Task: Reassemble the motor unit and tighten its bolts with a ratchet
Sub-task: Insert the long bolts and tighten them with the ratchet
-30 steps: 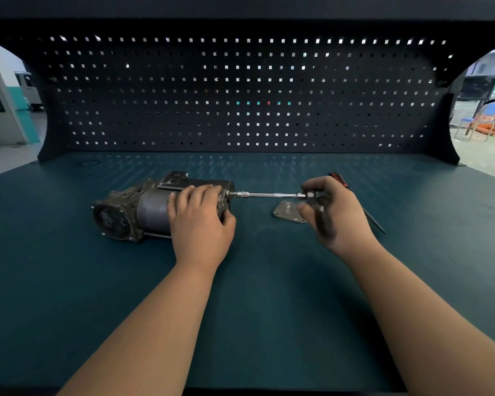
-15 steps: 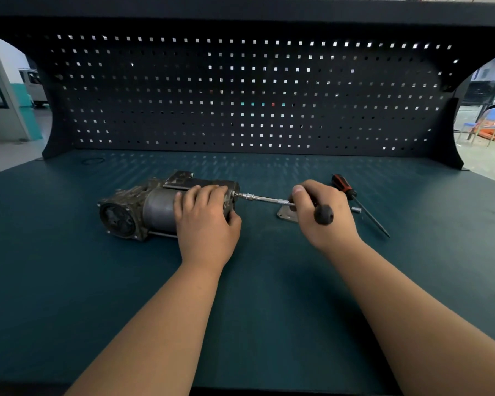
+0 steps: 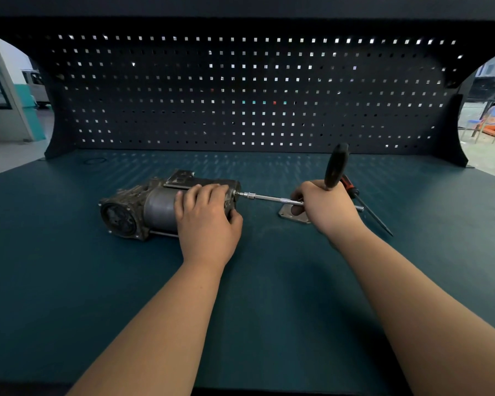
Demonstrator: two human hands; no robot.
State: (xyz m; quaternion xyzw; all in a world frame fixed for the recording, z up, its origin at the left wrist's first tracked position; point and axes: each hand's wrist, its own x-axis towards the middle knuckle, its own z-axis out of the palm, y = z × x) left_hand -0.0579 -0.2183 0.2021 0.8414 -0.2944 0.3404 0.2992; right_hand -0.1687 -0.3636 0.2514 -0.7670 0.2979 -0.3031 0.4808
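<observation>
Two bare hands work at mid-frame. Left of centre, the motor unit [image 3: 155,207] lies on its side on the teal bench [image 3: 69,281], and the left hand [image 3: 209,221] curls over its right end, gripping it. The ratchet [image 3: 335,167] has its extension reaching level from that end into the right hand [image 3: 326,210], which grips it with the black handle upright. A metal plate [image 3: 286,217] lies beneath and a screwdriver [image 3: 369,210] lies just to the right.
</observation>
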